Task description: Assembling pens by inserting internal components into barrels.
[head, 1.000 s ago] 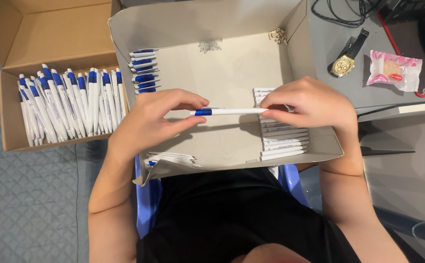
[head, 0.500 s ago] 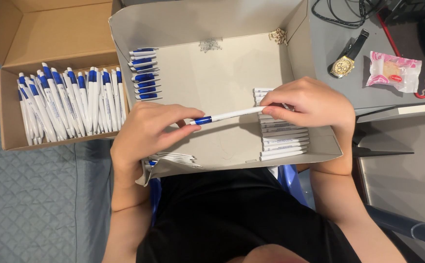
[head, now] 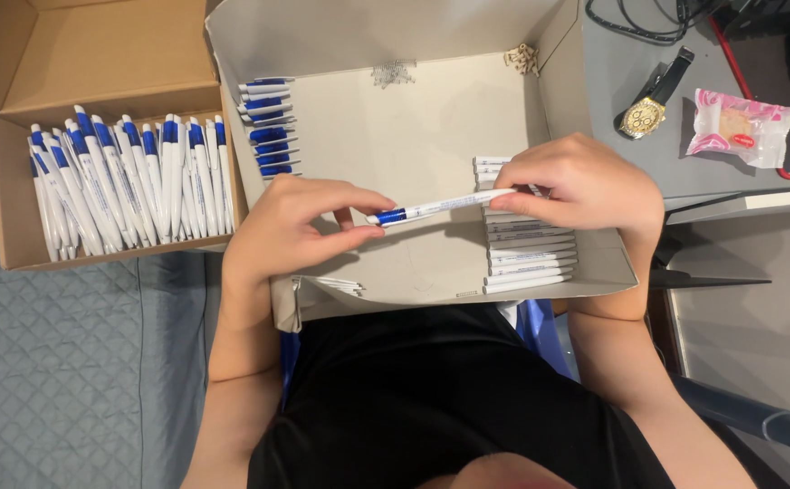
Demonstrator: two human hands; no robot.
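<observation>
I see my left hand (head: 291, 231) pinching the blue end of a white pen (head: 440, 207), while my right hand (head: 576, 186) closes its fingers around the white end. The pen hangs level over the shallow white box (head: 413, 154), near a stack of white pen barrels (head: 526, 258) on the right. A brown box (head: 69, 54) of finished pens (head: 132, 181) sits far left.

This looks like a home desk corner used for piecework, not a factory line. The landmark is the shallow white cardboard tray (head: 413, 154) resting on the seated person's lap. To its left, an open brown cardboard box (head: 96, 63) full of blue-and-white pens (head: 128, 181) sits on a grey quilted bedspread (head: 51, 362). To the tray's right, a grey desk (head: 612, 100) carries a gold wristwatch (head: 646, 113), a pink-wrapped snack (head: 739, 127) and black cables (head: 648, 14).
</observation>
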